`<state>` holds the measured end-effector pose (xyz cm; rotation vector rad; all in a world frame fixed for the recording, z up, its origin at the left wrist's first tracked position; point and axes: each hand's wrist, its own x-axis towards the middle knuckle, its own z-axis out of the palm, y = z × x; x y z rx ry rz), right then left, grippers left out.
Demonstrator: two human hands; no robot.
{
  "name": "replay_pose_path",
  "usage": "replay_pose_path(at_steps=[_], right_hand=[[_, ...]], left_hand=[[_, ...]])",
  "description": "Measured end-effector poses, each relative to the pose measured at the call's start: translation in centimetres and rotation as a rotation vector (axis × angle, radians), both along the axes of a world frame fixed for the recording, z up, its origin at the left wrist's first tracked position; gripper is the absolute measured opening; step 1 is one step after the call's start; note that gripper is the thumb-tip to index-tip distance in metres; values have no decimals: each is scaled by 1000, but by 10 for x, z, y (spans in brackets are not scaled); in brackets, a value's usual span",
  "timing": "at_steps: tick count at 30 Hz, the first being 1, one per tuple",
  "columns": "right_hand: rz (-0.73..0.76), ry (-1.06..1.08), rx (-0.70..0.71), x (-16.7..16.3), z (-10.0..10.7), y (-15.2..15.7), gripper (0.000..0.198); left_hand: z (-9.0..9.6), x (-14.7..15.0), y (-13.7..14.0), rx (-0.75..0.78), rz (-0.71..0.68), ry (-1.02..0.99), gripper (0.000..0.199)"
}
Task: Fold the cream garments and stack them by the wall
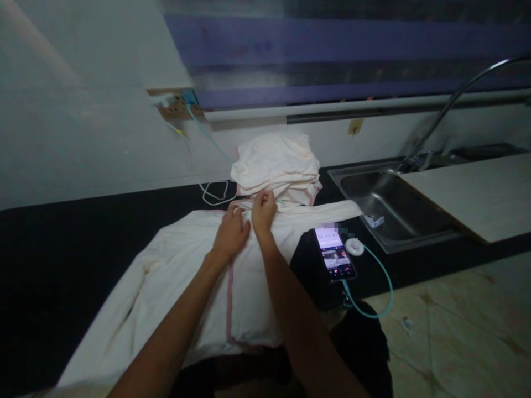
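A white long-sleeved shirt [186, 249] with pink edging lies spread on the black counter, one sleeve stretched to the left and front, the other to the right. At its collar end, my left hand [232, 231] rests with fingers curled on the cloth. Close beside it, my right hand [264, 213] is closed in a pinch at the collar edge; the fingertips are partly hidden. Just behind both hands sits a pile of folded white garments [276, 163] with the same pink edging.
A lit phone [334, 251] with a teal cable lies right of the shirt, near a round white object [354, 246]. Further right are a steel sink [385, 204], its curved faucet [448, 105] and a pale board [473, 193]. A wall socket [178, 105] holds plugged-in chargers.
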<state>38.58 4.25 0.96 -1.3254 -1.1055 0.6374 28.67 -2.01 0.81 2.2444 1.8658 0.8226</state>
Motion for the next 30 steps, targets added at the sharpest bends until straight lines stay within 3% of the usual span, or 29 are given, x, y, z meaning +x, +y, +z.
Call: replay_pose_path(at_steps=[2, 5, 9, 14, 19, 24, 27, 30], right_hand=[[92, -180, -75, 2, -14, 3, 19], [211, -448, -202, 0, -17, 5, 22], [233, -645, -347, -12, 0, -7, 29], [317, -828, -188, -44, 12, -50, 34], [358, -939, -201, -69, -7, -79, 44], [325, -969, -211, -69, -30, -77, 62], [333, -974, -210, -68, -38, -74, 69], [345, -974, -193, -69, -41, -72, 73]], left_hand=[[-2, -39, -27, 11, 94, -4, 52], [-19, -78, -80, -7, 202, 16, 59], [-45, -79, -132, -115, 282, 161, 70], [-45, -42, -137, -173, 442, 395, 67], [-33, -32, -132, -211, 445, 419, 67], [-30, -79, -139, -147, 336, 149, 70], [-33, -126, -154, -105, 385, 37, 77], [-39, -164, -169, -177, 415, 42, 79]])
